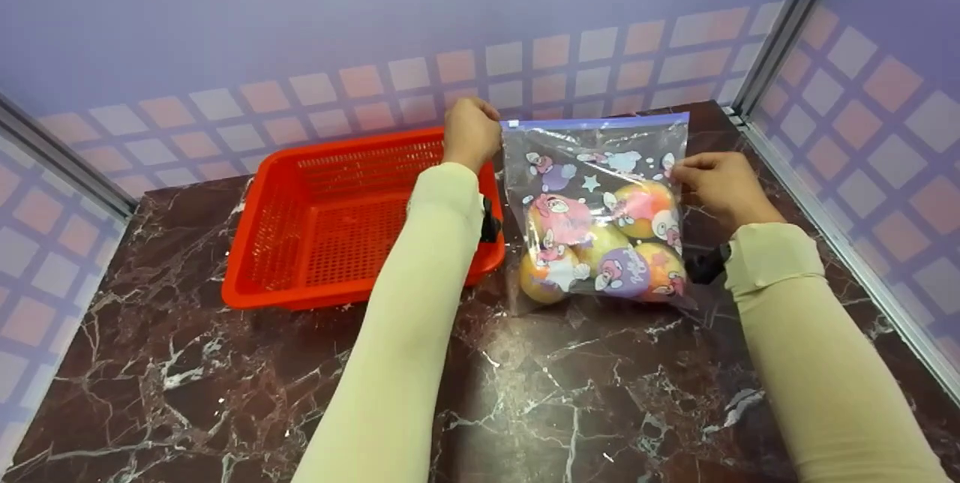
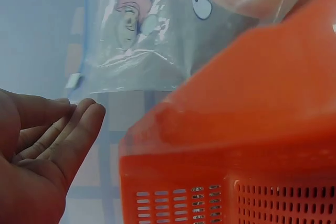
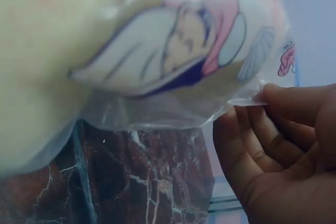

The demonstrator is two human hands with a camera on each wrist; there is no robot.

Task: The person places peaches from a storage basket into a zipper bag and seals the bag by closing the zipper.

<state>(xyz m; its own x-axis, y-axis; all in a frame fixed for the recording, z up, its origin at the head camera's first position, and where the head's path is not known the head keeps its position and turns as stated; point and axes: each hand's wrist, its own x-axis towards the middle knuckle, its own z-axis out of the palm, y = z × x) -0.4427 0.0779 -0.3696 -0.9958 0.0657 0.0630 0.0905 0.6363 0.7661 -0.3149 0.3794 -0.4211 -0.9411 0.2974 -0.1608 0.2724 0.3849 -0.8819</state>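
The left hand (image 1: 470,130) pinches the top left corner of a printed zip bag (image 1: 600,205), and the right hand (image 1: 720,183) holds its right edge. The bag stands upright on the marble table (image 1: 225,378), with round fruits (image 1: 600,243) inside, just beside a red basket (image 1: 337,220).

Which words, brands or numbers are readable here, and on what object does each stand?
None can be read.
Bag: cartoon figures and stars only; a small mark on a purple patch low on it is too blurred to tell.
Basket: no label visible.
Wall decals at the top edge: cut off, no text.
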